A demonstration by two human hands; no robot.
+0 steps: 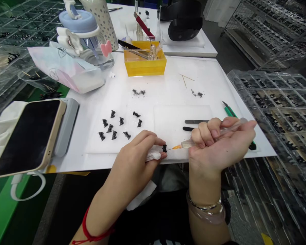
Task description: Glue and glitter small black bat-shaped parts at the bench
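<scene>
Between thumb and fingertips, my left hand (137, 153) pinches a small black piece (164, 148), with a white tissue (153, 155) tucked in the same hand. My right hand (219, 143) is wrapped round a clear syringe-like tube (187, 144). Its orange needle tip (177, 147) points left, at or very near the black piece; contact is too small to tell. Several similar black pieces (114, 135) lie on the white work surface (97, 98) to the left. Two dark flat tools (196, 121) and a green-handled cutter (229, 110) lie beside my right hand.
A yellow box (145, 68) with tools stands at the back. Black crumbs (138, 92) and thin sticks (186, 77) lie before it. On the left are a phone (28, 132), a plastic pouch (66, 69) and a lidded cup (79, 22). Compartment trays (277, 98) line the right.
</scene>
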